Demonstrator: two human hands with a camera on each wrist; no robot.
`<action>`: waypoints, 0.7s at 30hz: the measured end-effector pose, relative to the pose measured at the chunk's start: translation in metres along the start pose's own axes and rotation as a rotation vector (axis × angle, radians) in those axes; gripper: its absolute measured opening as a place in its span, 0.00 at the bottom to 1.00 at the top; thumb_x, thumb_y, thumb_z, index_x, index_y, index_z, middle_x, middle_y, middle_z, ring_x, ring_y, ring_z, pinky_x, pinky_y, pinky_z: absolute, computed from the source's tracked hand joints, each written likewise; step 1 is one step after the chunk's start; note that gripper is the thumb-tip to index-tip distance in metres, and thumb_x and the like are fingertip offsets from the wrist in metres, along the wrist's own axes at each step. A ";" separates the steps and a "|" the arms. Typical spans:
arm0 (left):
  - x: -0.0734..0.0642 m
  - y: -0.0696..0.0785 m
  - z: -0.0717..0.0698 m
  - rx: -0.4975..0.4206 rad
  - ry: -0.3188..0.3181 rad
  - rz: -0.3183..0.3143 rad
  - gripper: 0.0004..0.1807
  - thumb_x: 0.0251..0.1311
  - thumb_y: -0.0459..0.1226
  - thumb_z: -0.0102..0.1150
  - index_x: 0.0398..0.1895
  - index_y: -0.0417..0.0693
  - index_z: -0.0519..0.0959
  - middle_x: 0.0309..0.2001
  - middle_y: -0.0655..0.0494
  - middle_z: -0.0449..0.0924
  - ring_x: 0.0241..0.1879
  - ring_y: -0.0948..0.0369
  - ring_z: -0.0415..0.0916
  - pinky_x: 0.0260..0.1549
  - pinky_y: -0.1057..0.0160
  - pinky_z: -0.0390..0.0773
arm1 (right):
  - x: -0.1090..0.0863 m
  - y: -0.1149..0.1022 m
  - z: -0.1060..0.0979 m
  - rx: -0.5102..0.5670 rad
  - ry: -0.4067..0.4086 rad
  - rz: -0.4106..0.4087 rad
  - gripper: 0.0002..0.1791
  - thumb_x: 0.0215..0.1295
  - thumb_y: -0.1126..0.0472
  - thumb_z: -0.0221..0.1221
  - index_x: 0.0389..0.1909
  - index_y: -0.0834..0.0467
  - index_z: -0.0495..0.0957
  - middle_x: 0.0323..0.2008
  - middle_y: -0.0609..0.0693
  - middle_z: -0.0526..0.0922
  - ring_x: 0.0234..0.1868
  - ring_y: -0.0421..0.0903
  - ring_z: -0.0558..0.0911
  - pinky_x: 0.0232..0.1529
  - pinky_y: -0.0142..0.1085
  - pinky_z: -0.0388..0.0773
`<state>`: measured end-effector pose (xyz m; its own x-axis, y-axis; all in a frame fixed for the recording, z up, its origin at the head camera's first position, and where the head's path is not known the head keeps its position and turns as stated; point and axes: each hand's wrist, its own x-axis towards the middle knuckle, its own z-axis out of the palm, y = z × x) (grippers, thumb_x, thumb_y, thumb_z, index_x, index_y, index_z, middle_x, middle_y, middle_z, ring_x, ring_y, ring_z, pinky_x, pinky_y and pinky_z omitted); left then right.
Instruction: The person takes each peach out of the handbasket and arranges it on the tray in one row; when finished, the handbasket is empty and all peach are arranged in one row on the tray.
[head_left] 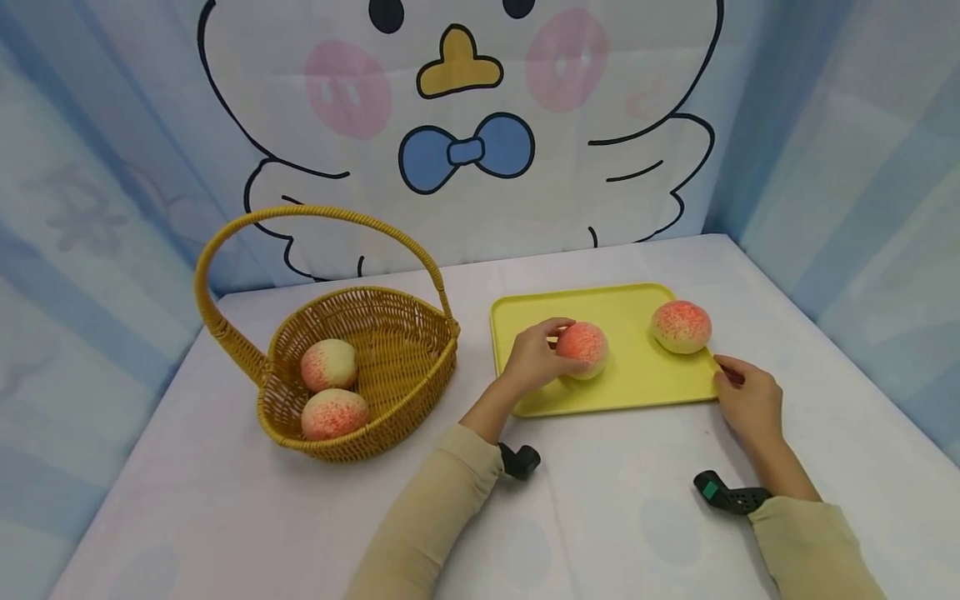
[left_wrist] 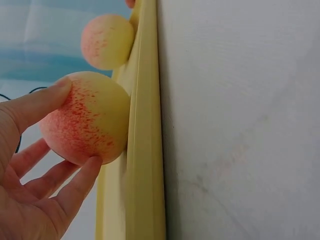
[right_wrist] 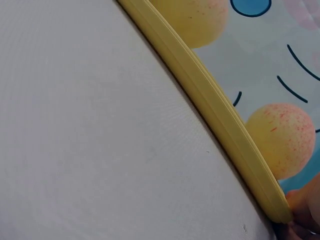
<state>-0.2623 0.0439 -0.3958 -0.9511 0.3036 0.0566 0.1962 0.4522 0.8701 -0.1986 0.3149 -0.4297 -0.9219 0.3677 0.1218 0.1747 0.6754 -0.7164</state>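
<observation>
My left hand [head_left: 534, 357] grips a pink-and-yellow peach [head_left: 582, 350] on the left half of a yellow tray [head_left: 622, 396]. In the left wrist view the thumb and fingertips [left_wrist: 93, 165] lie on opposite sides of that peach [left_wrist: 95, 120]. A second peach [head_left: 681, 327] sits at the tray's right side. Below it, my right hand [head_left: 752, 402] pinches the tray's near right corner. The right wrist view shows only part of that hand [right_wrist: 307, 202] at the corner, its underside fingers partly hidden.
Left of the tray stands a wicker basket [head_left: 420, 400] with a tall arched handle [head_left: 330, 212]. Two peaches lie in its left part, one pale [head_left: 330, 364] and one redder [head_left: 334, 414]. A printed curtain [head_left: 465, 217] hangs behind the white-covered table [head_left: 600, 517].
</observation>
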 end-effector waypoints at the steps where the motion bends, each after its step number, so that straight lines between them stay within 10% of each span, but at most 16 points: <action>1: 0.002 0.001 0.003 0.002 0.002 0.002 0.32 0.41 0.37 0.74 0.55 0.53 0.75 0.49 0.53 0.75 0.43 0.60 0.76 0.37 0.69 0.75 | 0.000 0.000 0.000 0.000 -0.001 0.002 0.20 0.66 0.68 0.45 0.57 0.72 0.68 0.51 0.69 0.72 0.50 0.60 0.72 0.46 0.50 0.72; 21: 0.027 0.020 0.031 0.060 0.013 0.020 0.32 0.40 0.38 0.74 0.54 0.51 0.75 0.47 0.53 0.76 0.44 0.61 0.73 0.38 0.71 0.72 | 0.002 -0.003 0.000 -0.009 -0.004 0.025 0.20 0.66 0.68 0.45 0.57 0.72 0.68 0.51 0.69 0.72 0.50 0.60 0.71 0.48 0.50 0.71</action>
<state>-0.2763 0.0874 -0.3920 -0.9498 0.3025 0.0800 0.2284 0.4956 0.8380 -0.2010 0.3140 -0.4275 -0.9184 0.3823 0.1014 0.2008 0.6715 -0.7132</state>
